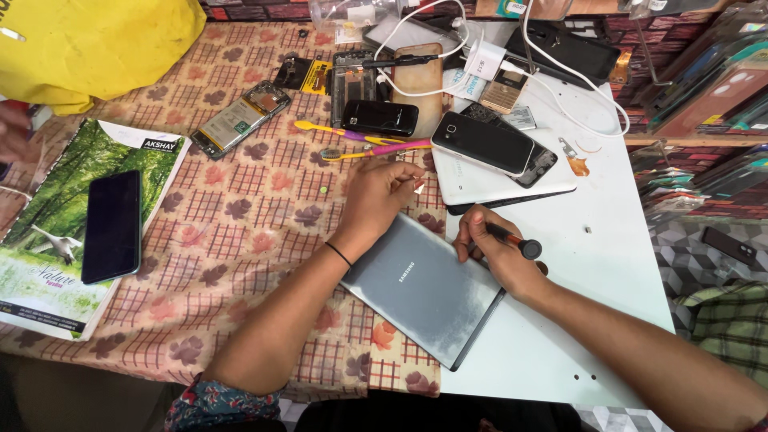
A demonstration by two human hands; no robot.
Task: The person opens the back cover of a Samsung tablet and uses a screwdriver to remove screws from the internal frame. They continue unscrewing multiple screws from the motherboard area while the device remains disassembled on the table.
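A grey tablet (420,292) lies back-side up at the table's near edge, half on the patterned cloth. My left hand (380,196) rests at its far left corner, fingers pinched on something small and pale that I cannot make out. My right hand (496,252) grips a small black-handled screwdriver (516,242) over the tablet's far right edge, its tip hidden under my fingers.
Beyond the tablet lie a white tablet (496,186) with a black phone (484,142) on it, two toothbrushes (360,142), opened phones (240,118), chargers and cables. A book (56,240) with a black phone (112,226) lies left. A yellow bag (88,44) sits far left.
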